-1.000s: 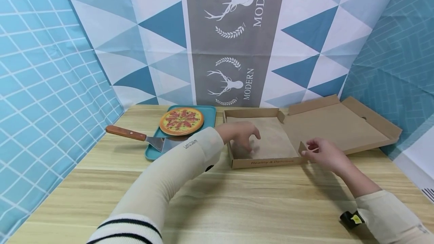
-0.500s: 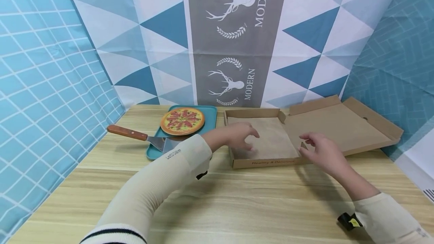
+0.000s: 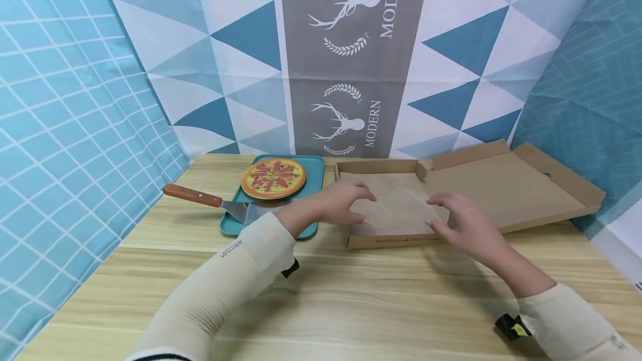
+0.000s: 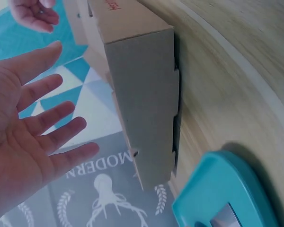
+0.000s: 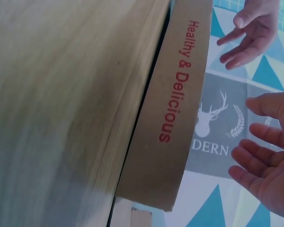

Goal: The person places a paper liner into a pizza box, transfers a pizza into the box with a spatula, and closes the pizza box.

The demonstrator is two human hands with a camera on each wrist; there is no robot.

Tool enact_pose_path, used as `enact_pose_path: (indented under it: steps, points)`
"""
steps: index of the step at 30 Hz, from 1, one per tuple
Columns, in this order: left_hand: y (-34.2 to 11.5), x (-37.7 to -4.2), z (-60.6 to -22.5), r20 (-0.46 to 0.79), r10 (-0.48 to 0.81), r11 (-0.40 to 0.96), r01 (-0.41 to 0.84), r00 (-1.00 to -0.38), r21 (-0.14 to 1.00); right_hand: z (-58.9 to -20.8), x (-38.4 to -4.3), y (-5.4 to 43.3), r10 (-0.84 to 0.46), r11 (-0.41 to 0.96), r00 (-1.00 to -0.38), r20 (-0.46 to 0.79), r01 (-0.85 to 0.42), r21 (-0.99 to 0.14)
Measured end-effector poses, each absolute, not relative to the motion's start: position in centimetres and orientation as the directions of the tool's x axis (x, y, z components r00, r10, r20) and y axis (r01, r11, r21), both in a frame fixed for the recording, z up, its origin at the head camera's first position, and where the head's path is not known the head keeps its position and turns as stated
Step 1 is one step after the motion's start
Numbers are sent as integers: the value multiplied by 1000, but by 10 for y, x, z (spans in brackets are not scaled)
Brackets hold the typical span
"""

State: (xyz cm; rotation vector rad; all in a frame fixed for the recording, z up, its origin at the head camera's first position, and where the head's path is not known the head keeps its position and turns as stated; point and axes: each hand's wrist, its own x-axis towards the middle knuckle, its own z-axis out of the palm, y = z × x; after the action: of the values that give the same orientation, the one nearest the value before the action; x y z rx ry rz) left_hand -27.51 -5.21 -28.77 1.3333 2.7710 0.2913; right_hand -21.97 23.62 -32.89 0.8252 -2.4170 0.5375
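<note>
The cardboard pizza box (image 3: 376, 241) is sitting at the person's one o'clock — likely light, stiff-walled but crushable, best supported beneath nine and three. Around its nine and four, the left hand (image 3: 340, 204) and right hand (image 3: 468, 224) are hovering, fingers loose, gripping nothing.

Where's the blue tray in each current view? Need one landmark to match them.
Head: tray left of centre, just below mid-height, to the left of the box.
Left wrist: tray at lower right, cut off by the bottom edge.
Right wrist: not in it.
Shared landmark: the box, its front lettering at least partly visible in all three.
</note>
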Motion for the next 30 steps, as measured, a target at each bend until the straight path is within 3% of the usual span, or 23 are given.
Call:
enact_pose_path:
  steps: [4,12,19,30]
  points:
    - [-67,-267,-285,72,766,618,763,-639,189,-332,-222,232,-496,692,-595,633,-711,-127]
    - [-93,-254,-285,114,748,636,756,-653,158,-333,-225,222,-576,622,-498,648,-782,-47]
    - [-115,-247,-284,140,706,680,720,-694,138,-330,-228,213,-627,569,-455,632,-822,-28]
    - [-157,-239,-290,169,627,734,649,-760,200,-321,-234,191,-685,500,-392,614,-866,5]
